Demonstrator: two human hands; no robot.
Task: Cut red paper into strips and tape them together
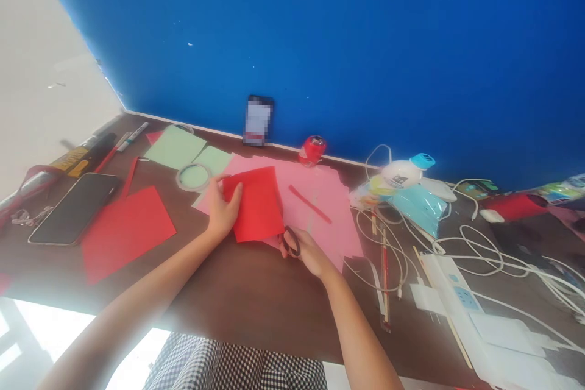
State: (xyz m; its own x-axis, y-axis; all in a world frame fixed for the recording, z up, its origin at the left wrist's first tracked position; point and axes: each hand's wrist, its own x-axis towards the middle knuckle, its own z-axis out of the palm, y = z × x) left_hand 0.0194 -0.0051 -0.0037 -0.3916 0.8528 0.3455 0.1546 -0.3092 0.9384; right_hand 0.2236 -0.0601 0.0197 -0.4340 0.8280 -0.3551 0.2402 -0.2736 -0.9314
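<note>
My left hand [223, 207] grips the left side of a red sheet of paper [256, 204], thumb on top of it. The handles of a pair of scissors [291, 241] are in my right hand [307, 251], at the sheet's lower right corner; the blades are hidden by the paper. Beneath lie pink sheets [315, 201], with a narrow red paper strip [309, 204] on them. A second red sheet [130, 231] rests on the table to the left of my left hand.
Left are a dark phone [75, 210], pale green sheets [176, 146] and a tape roll [193, 177]. A propped phone [258, 122] and a red container [313, 150] stand near the blue wall. White cables, a bottle [402, 173] and a power strip [457, 292] crowd the right.
</note>
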